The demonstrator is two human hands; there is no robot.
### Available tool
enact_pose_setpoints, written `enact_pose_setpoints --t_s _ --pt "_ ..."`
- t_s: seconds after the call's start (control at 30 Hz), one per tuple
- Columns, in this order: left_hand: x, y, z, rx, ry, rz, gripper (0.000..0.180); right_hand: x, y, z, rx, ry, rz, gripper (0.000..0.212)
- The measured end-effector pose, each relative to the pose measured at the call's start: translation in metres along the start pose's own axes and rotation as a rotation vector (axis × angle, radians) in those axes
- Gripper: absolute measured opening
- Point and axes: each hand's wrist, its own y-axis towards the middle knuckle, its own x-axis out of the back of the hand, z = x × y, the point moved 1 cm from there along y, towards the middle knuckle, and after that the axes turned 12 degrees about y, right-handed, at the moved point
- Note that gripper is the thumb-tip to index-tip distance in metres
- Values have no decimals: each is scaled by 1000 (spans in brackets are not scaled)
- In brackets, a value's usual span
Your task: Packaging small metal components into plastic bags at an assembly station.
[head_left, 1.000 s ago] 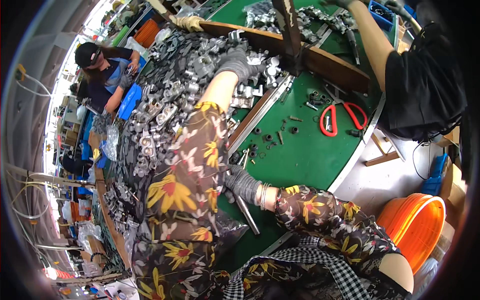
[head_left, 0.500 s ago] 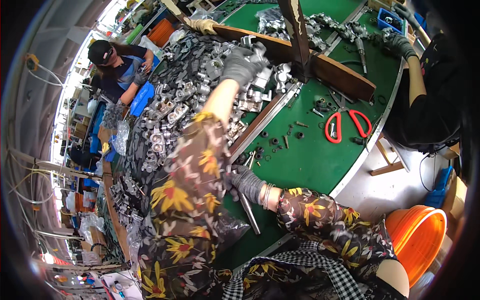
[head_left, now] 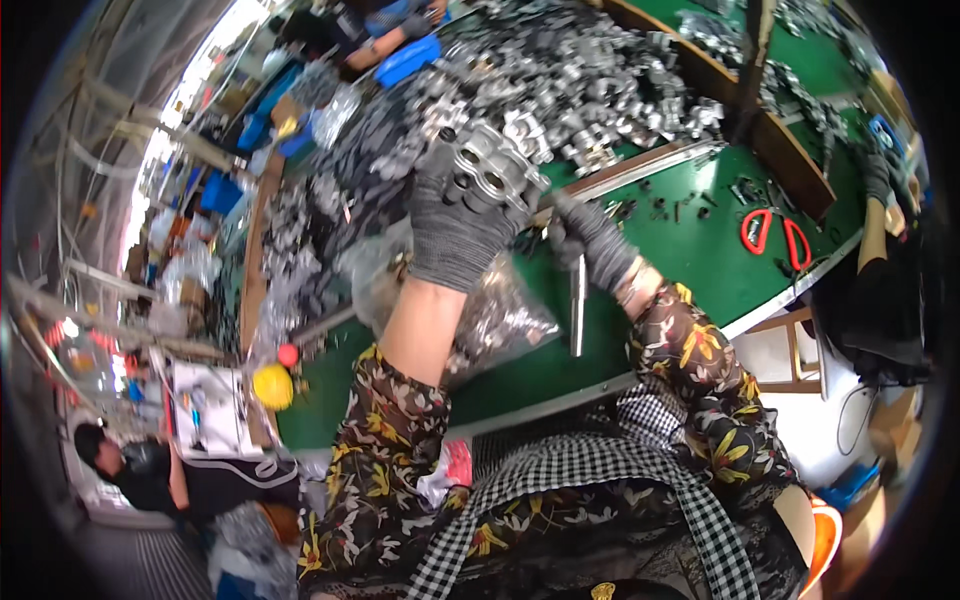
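My left hand (head_left: pixel 450 228), in a grey knit glove, is closed around a silver metal caliper casting (head_left: pixel 492 172). Round bores show on the casting's upper face, and my fingers cover its lower edge. Close by on the right, my gloved right hand (head_left: pixel 598 242) grips a steel rod (head_left: pixel 578 318) that points down toward the table's near edge. The rod's upper end is hidden in the fingers. Beneath my hands, a clear plastic bag (head_left: pixel 510 325) of small shiny parts lies on the green table (head_left: pixel 620 345).
Behind my hands is a large heap of metal castings (head_left: pixel 610 95), bordered by a wooden strip (head_left: pixel 640 168). Red-handled scissors (head_left: pixel 757 232) lie at the right near small loose fasteners (head_left: pixel 677 208). A co-worker's gloved hand (head_left: pixel 878 175) is at far right; a blue tray (head_left: pixel 408 62) stands beyond.
My left hand has come back from the heap toward me, now with a casting in it. My right hand keeps the rod, now more upright. The view has swung left.
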Motion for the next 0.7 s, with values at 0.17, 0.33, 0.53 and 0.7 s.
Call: enact_pose_setpoints --t_s 0.17,0.33,0.53,0.7 --pt "59 -105 19 -151 -148 -90 34 -62 -36 -6 93 -404 38 40" --pt "57 -218 46 41 -134 -298 46 -97 -61 13 162 -803 37 45" --pt "124 -265 108 96 -223 -502 41 -137 1 -43 381 -1691 378 23" --pt "127 -248 122 115 -287 -444 40 -100 118 -80 202 -2118 510 16"
